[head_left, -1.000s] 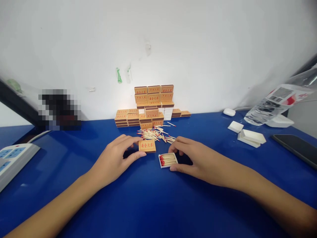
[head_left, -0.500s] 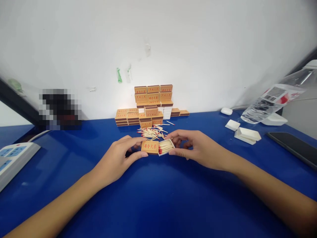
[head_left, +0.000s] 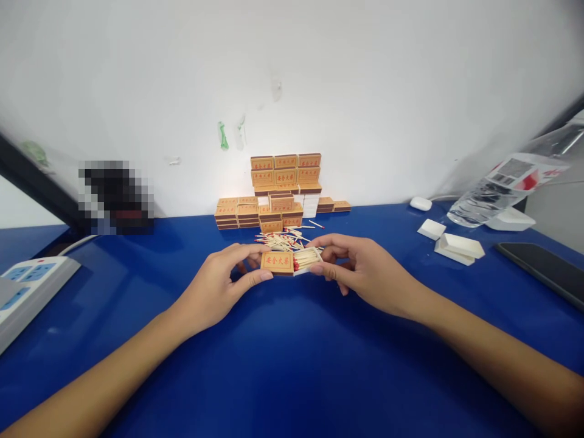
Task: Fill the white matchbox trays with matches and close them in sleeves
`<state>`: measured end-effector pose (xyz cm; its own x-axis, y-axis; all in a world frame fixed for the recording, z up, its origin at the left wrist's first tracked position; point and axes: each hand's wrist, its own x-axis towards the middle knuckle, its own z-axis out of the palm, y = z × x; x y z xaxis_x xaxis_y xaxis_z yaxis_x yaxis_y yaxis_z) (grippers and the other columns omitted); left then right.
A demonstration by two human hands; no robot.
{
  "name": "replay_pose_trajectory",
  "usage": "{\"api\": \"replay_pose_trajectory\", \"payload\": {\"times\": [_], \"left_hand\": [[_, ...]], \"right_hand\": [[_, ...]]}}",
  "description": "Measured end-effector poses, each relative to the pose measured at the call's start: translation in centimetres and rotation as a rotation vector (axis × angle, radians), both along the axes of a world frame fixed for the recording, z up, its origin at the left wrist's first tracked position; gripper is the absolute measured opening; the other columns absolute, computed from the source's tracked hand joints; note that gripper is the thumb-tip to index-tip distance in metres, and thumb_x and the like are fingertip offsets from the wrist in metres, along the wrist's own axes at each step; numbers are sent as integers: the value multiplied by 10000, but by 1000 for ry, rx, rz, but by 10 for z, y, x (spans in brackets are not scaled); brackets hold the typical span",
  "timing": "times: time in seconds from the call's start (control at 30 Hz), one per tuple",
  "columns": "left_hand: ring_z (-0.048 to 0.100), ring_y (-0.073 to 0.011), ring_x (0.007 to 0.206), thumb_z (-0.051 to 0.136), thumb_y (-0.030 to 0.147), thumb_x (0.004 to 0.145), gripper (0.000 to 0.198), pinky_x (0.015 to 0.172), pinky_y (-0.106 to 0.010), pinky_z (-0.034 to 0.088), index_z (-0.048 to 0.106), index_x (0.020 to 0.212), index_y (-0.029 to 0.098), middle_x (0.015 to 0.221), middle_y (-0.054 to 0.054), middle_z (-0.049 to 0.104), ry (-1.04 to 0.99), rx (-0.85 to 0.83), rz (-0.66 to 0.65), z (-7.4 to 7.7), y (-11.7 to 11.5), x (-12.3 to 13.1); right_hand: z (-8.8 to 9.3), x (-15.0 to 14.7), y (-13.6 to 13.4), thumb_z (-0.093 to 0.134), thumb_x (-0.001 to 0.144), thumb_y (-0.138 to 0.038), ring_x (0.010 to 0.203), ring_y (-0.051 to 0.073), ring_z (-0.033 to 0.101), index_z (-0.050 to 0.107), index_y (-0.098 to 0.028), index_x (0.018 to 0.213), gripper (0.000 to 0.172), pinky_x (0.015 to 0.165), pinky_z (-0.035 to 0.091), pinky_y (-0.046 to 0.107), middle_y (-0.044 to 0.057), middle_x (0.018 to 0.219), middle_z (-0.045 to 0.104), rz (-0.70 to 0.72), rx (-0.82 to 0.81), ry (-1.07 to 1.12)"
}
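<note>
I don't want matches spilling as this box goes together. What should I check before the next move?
1. Left hand pinches the outer sleeve between thumb and fingers: ok.
2. Right hand holds the match tray at its far end: ok.
3. The tray meets the sleeve's open end in line with it: ok. How far it is in: cannot tell.
4. Matches lie flat in the tray, red heads toward the sleeve: ok.
5. The loose matches lie on the blue table just beyond the box. Whether they are clear of it: cannot tell.
</note>
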<state>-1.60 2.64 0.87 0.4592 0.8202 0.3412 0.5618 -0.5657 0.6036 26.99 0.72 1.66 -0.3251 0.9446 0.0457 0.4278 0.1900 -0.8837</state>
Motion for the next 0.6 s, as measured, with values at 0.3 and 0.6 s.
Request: {"api": "replay_pose_trajectory", "payload": {"times": [0.3, 0.6], "left_hand": [[686, -176, 875, 682, 471, 978, 372, 795, -310, 560, 694, 1281, 255, 1023, -12, 746, 6, 9, 16, 1, -5, 3], [681, -178, 878, 678, 446, 984, 363, 778, -310, 556, 697, 1299, 265, 1037, -19, 748, -23, 2, 56, 1, -7, 4]], "right_hand": [[0, -8, -5, 708, 938, -508, 503, 108, 558, 635, -200, 1190, 404, 506, 499, 258, -34, 748, 656, -56, -6, 31], [1, -10, -7, 632, 995, -459, 612, 130, 620, 633, -214, 1294, 386, 604, 554, 277, -5, 825, 655, -36, 42, 52]]}}
